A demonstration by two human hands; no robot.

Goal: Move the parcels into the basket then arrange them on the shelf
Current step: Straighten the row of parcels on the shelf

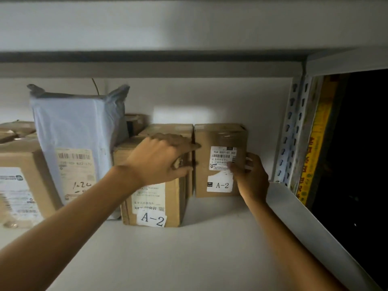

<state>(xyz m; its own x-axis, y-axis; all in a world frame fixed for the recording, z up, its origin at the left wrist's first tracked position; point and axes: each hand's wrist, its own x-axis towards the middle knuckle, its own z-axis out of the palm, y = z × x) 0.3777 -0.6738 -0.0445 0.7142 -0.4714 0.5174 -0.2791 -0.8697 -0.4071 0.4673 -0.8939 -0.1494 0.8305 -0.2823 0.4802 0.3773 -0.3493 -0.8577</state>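
A small cardboard parcel (212, 171) marked A-2 stands upright on the white shelf (199, 248), near the back wall. My right hand (251, 177) grips its right edge, thumb across the label. My left hand (159, 158) reaches over a nearer A-2 box (155, 204), its fingers stretched to the small parcel's left edge. Left of these leans a tall grey plastic mailer (77, 141), and a bigger carton (23, 185) stands at the far left. No basket is in view.
More brown boxes (168, 129) sit behind the front row against the wall. A perforated metal upright (290, 131) bounds the shelf on the right, with a yellow printed strip (312, 150) and darkness beyond. Another shelf board (147, 68) runs close overhead.
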